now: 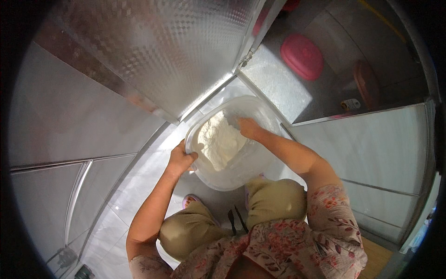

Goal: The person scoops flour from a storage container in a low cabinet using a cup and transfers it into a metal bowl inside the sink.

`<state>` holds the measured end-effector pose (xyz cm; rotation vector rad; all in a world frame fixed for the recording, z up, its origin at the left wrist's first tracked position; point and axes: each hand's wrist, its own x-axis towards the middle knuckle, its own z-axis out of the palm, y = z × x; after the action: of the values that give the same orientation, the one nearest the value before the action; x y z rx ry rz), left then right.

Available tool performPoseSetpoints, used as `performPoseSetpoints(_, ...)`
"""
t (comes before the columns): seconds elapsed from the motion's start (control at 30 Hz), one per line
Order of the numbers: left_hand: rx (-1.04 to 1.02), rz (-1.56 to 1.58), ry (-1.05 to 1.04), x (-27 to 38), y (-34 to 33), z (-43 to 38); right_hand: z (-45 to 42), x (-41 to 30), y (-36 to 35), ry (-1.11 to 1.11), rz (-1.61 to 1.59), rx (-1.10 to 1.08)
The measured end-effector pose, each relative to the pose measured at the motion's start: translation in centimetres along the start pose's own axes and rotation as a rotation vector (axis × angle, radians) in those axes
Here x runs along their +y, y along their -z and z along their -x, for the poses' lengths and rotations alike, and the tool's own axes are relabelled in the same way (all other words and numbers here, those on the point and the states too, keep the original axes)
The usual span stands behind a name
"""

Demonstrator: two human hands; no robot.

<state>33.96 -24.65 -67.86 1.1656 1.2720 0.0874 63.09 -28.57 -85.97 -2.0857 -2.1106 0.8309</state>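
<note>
A translucent plastic tub (237, 181) stands before me over the tiled floor, in front of my bent knees. Heaped in its left half is a white, flour-like powder (220, 141), partly lit by the sun. My left hand (180, 159) grips the tub's left rim, thumb over the edge and fingers outside. Inside the tub, my right hand (249, 129) is at the right edge of the powder heap. Its fingers are curled and partly hidden, so whether it holds something I cannot tell.
A patterned, shiny door panel (174, 45) stands beyond the tub. Through the doorway at upper right lie a pink plastic object (302, 56) and a reddish-brown oval object (366, 83) on a grey floor. Pale panels (362, 150) close in on the right, grey ones (69, 115) on the left.
</note>
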Motion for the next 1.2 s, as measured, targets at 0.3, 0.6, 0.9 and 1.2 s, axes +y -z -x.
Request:
performPoseSetpoints(0.3,0.028,0.014,-0.106,-0.3,-0.4,-0.4,4.6,-2.5,-2.1,-0.863,-1.331,-0.417)
performPoseSetpoints(0.6,0.144,-0.122,-0.264,2.7,-1.6,-1.2,5.0,-4.5,1.5,-0.328,-0.77,-0.228)
performPoseSetpoints(0.9,0.148,-0.173,-0.367,7.5,-4.5,-0.8,2.8,-2.7,-3.2,0.209,-0.077,-0.338)
performPoseSetpoints(1.2,0.226,-0.483,-0.44,8.7,-6.2,-1.8,1.8,1.1,-2.4,-0.449,-1.061,-0.517)
